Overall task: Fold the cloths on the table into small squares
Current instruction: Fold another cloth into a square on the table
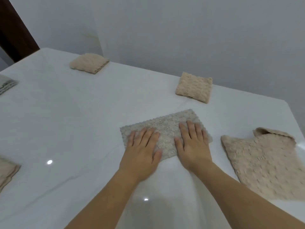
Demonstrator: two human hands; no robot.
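A pale grey textured cloth [166, 128], folded into a rectangle, lies on the white table [74, 123] in front of me. My left hand [142, 149] presses flat on its left part, fingers straight. My right hand [193, 144] lies flat on its right part, fingers spread. A beige cloth [265, 164] lies spread out to the right, one far corner curled over. Two beige cloths folded into small squares sit farther back: one [194, 87] beyond my hands, one [89, 62] at the far left.
A folded grey cloth [6, 85] shows at the left edge, and a folded beige cloth [6, 172] lies at the lower left. A grey wall rises behind the table. The table's far right corner [285, 103] is rounded.
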